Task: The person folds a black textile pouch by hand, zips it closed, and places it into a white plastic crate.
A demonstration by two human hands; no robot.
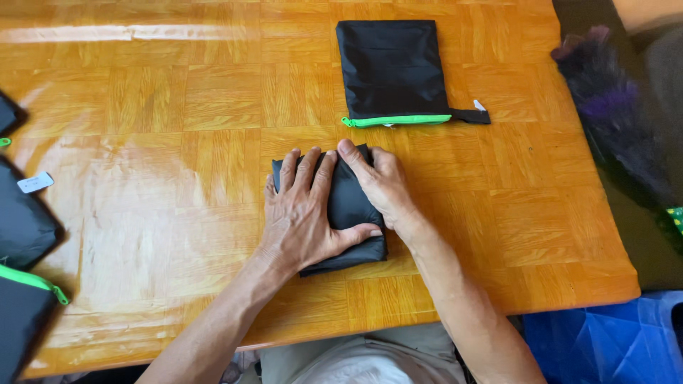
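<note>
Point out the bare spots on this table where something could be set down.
Widest bare patch: the table left of the flat black pouch, up to the far edge. Another lies right of the right hand, toward the near right corner. Crowded: the left edge with more black pouches, and the centre, where both hands, left hand included, press the folded black bundle.

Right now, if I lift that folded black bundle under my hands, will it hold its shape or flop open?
The bundle looks like thin, creased fabric, so it would probably sag and start unfolding. Both the left hand and right hand press it flat, suggesting it springs back. It looks light, and its smooth cloth may slide on the glossy table.
</note>
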